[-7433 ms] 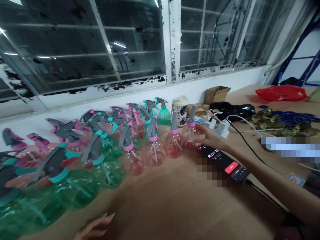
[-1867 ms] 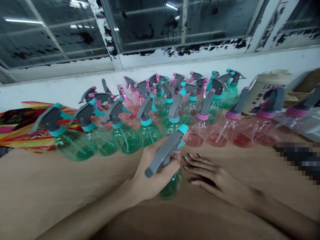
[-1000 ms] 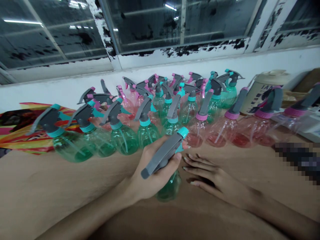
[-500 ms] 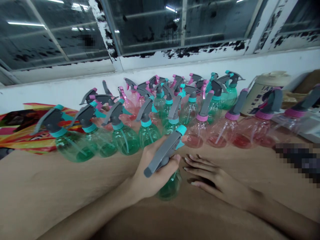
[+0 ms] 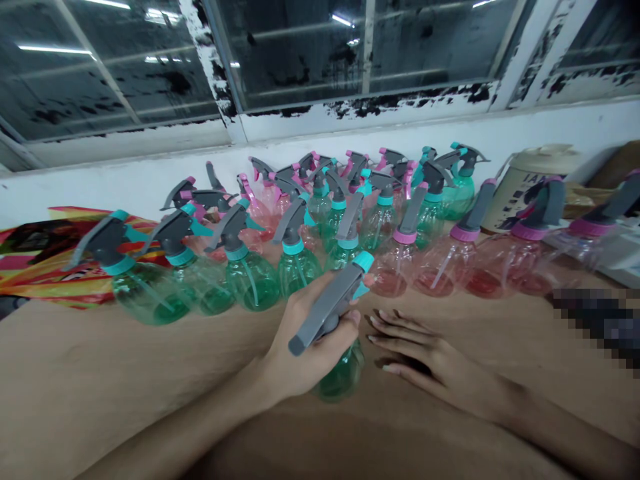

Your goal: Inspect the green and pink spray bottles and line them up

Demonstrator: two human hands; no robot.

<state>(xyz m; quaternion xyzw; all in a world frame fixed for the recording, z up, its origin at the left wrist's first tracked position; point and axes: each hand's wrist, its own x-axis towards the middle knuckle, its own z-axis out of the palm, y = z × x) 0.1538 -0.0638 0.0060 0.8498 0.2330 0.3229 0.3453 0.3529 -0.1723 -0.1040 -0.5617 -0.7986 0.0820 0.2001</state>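
A brown counter [image 5: 125, 373] carries rows of green and pink spray bottles [image 5: 310, 220] along the wall, a cream jar [image 5: 525, 183] at their right end, and a colourful bag [image 5: 45, 267] at left.

Small workshop or packing room: long brown worktable [image 5: 100, 387], dozens of identical green and pink spray bottles [image 5: 300, 220] lined up, grimy windows with peeling paint [image 5: 350, 107] behind

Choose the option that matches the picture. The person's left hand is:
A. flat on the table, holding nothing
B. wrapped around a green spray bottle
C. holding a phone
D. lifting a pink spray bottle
B: the left hand is closed around a green spray bottle with a grey trigger, while the right hand lies on the table.
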